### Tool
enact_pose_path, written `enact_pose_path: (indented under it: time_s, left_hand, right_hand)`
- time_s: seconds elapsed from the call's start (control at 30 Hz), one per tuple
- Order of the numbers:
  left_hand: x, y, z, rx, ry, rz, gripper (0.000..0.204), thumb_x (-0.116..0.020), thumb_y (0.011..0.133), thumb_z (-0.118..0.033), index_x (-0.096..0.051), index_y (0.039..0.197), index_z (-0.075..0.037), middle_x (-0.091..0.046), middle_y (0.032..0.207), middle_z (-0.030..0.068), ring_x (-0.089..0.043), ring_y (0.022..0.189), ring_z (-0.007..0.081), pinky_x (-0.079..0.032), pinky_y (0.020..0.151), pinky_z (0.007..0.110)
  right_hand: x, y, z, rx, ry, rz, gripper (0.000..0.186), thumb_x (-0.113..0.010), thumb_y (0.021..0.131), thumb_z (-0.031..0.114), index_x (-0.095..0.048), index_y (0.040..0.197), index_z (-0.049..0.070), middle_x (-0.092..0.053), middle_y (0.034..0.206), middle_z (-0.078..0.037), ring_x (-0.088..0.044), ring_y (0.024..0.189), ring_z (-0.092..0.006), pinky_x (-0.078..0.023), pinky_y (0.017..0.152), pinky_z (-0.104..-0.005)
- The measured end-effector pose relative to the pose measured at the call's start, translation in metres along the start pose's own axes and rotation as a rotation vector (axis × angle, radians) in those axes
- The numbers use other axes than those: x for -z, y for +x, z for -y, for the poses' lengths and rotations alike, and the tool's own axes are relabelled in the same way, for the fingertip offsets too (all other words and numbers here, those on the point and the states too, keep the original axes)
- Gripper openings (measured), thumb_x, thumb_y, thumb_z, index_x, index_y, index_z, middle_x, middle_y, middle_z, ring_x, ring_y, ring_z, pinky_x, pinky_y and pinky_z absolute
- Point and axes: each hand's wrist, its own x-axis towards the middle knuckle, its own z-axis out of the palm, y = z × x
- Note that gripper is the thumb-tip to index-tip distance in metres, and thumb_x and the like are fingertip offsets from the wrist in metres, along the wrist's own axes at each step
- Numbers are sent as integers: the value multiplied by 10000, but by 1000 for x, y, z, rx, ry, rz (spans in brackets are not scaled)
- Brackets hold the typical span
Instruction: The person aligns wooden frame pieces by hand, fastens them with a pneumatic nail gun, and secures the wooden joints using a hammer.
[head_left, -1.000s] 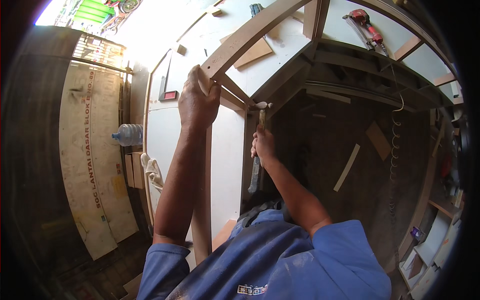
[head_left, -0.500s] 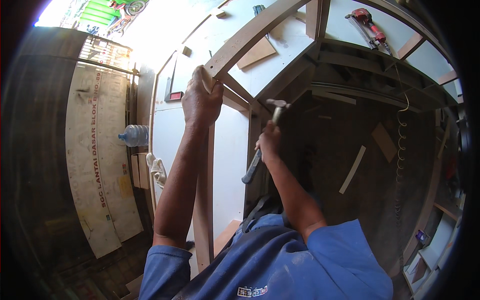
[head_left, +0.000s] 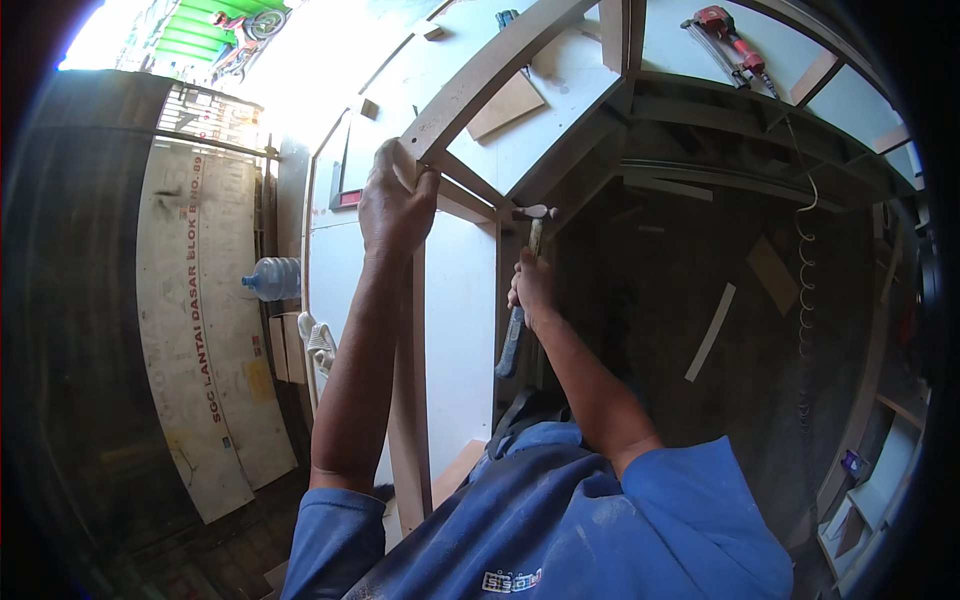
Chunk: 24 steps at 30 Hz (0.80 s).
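The hammer [head_left: 522,290] is in my right hand [head_left: 532,288], my fingers wrapped tight round the middle of its handle, the blue-grey end of the handle hanging down below my fist and the steel head standing just above it, level with the top of the dark upright edge of the panel in front of me; the face of the head looks close to the wood, though I cannot tell whether it touches. Up and to the left of that grip my left hand [head_left: 395,205] is clamped on the wooden frame [head_left: 480,85], where the long sloping rail meets the upright post [head_left: 408,400] that runs down along my forearm; fingers curl over the joint and the thumb presses the side. I judge I am in the nailing step, bracing the frame while driving or tapping something home near the corner; no nail is visible to me. The next blow calls for a short, square swing, the left hand holding firm and clear of the head. Further out from my grips, a white panel [head_left: 460,330] sits between post and hammer, a red power tool [head_left: 728,38] lies above on the white board with its coiled cord trailing down, and a water bottle [head_left: 272,278] stands well off to the left
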Motion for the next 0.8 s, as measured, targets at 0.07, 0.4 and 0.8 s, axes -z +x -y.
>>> enact_pose_path:
  time_s: [0.07,0.4,0.8]
  left_hand:
    - [7,7,-2,133,-274,116,670,-714,881,-439,-497,1349,-12,-649,1163,227,-657,1077,319,-499,952,412]
    - [0,82,19,203,-1121,533,838,-426,963,-677,-577,1289,80,-659,1209,208,-641,1098,267,-487,964,347]
    - [-110,82,106,120,-1505,1033,770,-413,990,-609,-546,1286,89,-704,1008,217,-694,969,290,-529,906,342]
  right_hand:
    - [-8,-1,7,16,88,44,422,-474,1034,456,-456,857,73,-385,509,2,-412,338,-142,-377,334,-335]
    - [-45,-3,21,-115,433,-41,386,-412,1058,407,-467,858,82,-390,531,-11,-388,371,-161,-393,374,-335]
    - [-53,-10,20,-195,391,12,366,-425,1049,421,-459,875,102,-393,562,2,-390,382,-148,-397,386,-332]
